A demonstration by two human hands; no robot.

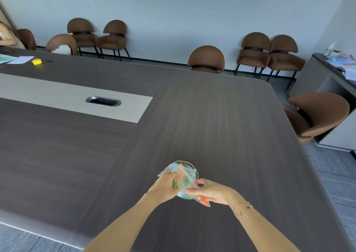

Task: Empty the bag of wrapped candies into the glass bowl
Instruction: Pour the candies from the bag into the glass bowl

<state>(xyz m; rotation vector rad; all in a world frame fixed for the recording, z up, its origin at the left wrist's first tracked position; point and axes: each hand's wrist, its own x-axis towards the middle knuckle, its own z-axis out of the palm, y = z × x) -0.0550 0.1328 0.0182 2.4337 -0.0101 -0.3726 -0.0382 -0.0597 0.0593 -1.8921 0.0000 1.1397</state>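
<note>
A clear plastic bag (185,176) with green and orange wrapped candies is held over a small glass bowl (196,171) on the dark table. My left hand (165,186) grips the bag's left side. My right hand (210,192) pinches its lower right end, where orange candies (204,200) show through the plastic. The bag covers most of the bowl; only the scalloped rim shows at the top and right. Whether any candies lie in the bowl cannot be told.
The dark wooden table (212,126) has a pale centre strip with a cable port (103,101). Papers and a yellow object (37,61) lie far left, near another person's arm. Brown chairs (206,60) stand along the wall and at the right edge (317,114).
</note>
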